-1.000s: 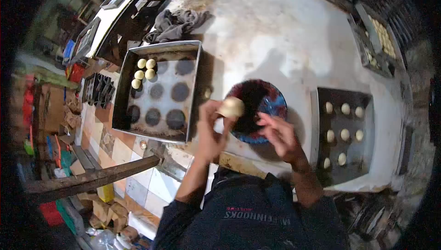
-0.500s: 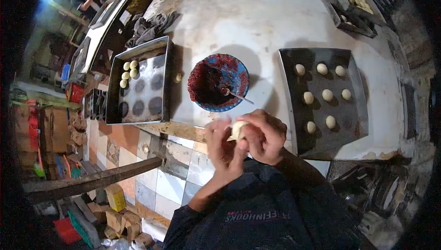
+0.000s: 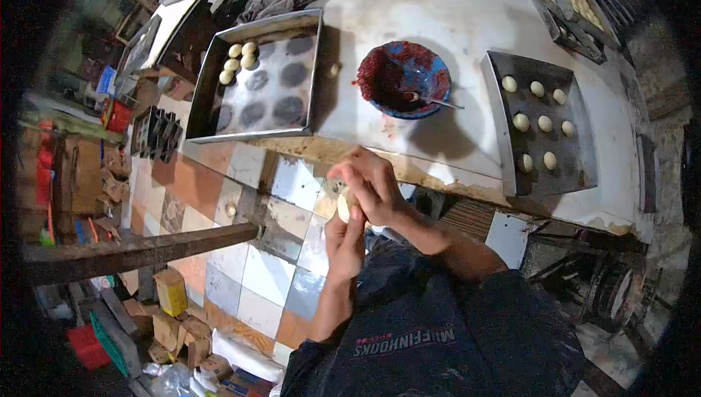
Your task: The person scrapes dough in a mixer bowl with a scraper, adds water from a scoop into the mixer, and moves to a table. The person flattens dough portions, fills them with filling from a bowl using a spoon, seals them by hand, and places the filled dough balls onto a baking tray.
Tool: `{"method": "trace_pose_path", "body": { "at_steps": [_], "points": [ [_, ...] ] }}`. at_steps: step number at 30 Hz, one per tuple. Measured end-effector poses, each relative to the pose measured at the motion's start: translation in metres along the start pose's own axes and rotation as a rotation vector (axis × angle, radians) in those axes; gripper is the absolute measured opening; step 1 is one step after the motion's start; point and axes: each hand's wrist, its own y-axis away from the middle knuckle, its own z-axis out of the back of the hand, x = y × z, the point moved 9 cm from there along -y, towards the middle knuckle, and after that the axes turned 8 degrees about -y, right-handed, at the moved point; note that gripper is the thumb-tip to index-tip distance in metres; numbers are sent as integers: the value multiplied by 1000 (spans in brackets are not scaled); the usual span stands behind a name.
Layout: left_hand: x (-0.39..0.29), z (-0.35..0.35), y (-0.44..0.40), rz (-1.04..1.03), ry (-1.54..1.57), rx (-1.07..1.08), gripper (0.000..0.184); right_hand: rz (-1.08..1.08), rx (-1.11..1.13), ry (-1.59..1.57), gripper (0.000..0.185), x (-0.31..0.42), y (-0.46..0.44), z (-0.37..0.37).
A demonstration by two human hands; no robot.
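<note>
A pale dough ball [image 3: 345, 206] is held between my two hands, just off the table's front edge. My left hand [image 3: 343, 245] grips it from below, thumb against its side. Over the top curl the bent fingers of my right hand [image 3: 374, 184], partly hiding the dough. Beyond my hands on the table stands a blue bowl [image 3: 412, 114] smeared with dark red filling. A spoon [image 3: 438, 101] rests in the bowl with its handle over the rim.
At the left, a metal tray [image 3: 315, 76] holds several dough balls in one corner. Another tray [image 3: 558, 171] with spaced dough balls lies at right. A cloth [image 3: 281, 1] sits behind the left tray. A wooden beam [image 3: 161, 249] crosses the lower left above the tiled floor.
The view has turned, so the bowl and left tray appear farther right and higher. My hands have moved left from beside the bowl, and my right hand now covers more of the dough.
</note>
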Motion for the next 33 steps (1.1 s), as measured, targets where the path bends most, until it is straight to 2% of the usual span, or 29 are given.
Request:
{"method": "trace_pose_path", "body": {
  "at_steps": [1,3,4,5,6,7,8,9,10,11,13,14,16,18,21,23,25,27,29,31,32,33],
  "points": [
    [-3,12,1,0,15,-11,37,-7,15,9,35,0,0,-4],
    [1,25,3,220,472,98,40,253,57,248,33,21,0,-12],
    [10,34,4,310,506,121,45,243,36,345,28,17,-2,0],
    [10,39,4,314,516,119,45,237,12,444,25,14,-7,21],
    [-4,31,2,278,449,169,52,212,-142,670,24,16,-16,53],
    [-12,26,-1,239,383,220,60,33,-226,820,25,3,-25,89],
    [-11,29,-6,232,342,205,61,-21,-258,1159,30,-3,-30,118],
    [-10,26,-12,229,358,208,61,-181,-260,1268,34,-28,-36,153],
    [-13,23,-21,205,324,216,62,-301,-216,1374,32,-48,-41,177],
    [-16,19,-32,174,283,225,63,-286,-222,1381,32,-52,-50,184],
    [-15,8,-48,133,241,241,68,-535,48,1382,25,-88,-68,193],
    [-15,5,-56,130,196,226,65,-516,45,1378,25,-93,-76,198],
    [-14,3,-71,125,134,204,63,-318,236,1487,19,-100,-85,186],
    [-5,12,-87,177,62,93,56,-299,227,1389,18,-89,-90,190],
    [1,13,-111,179,99,107,53,-245,168,1257,19,-87,-98,202],
    [8,9,-121,182,102,53,53,-33,164,1203,20,-94,-99,201],
    [17,4,-132,204,160,48,56,-109,198,1197,18,-103,-99,205],
    [23,0,-140,245,145,8,60,-204,383,1108,15,-107,-97,199],
    [28,-6,-149,170,315,19,63,-235,423,1034,12,-119,-103,208],
    [30,-14,-159,139,251,-11,59,-321,568,784,16,-134,-108,208],
    [30,-15,-163,139,144,-96,56,-350,467,619,18,-126,-115,215],
    [30,-13,-168,134,38,-177,53,-361,454,604,18,-122,-118,222]
  ]
}}
